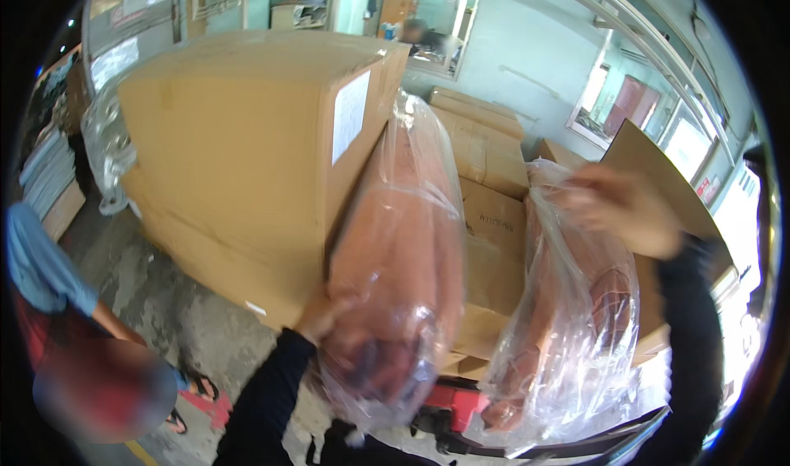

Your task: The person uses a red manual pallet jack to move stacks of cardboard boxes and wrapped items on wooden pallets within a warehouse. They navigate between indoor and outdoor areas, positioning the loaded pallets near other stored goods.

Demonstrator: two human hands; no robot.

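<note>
Two long bundles of reddish-brown, leather-like material in clear plastic bags lie before me. My left hand (323,312) grips the left edge of the nearer-to-middle bagged bundle (395,260), with its fingers partly hidden against the plastic. That bundle leans along the side of a large brown cardboard box (230,137). Smeared by motion, my right hand (621,207) is at the upper end of the right bagged bundle (568,301). Whether its fingers pinch the loose plastic there cannot be made out.
Several cardboard boxes (490,149) are stacked between and behind the bundles. A raised cardboard flap (658,178) stands at the right. Something red (457,400) shows below the bundles. A person in a blue sleeve (49,260) is close by at the lower left, on the concrete floor (173,310).
</note>
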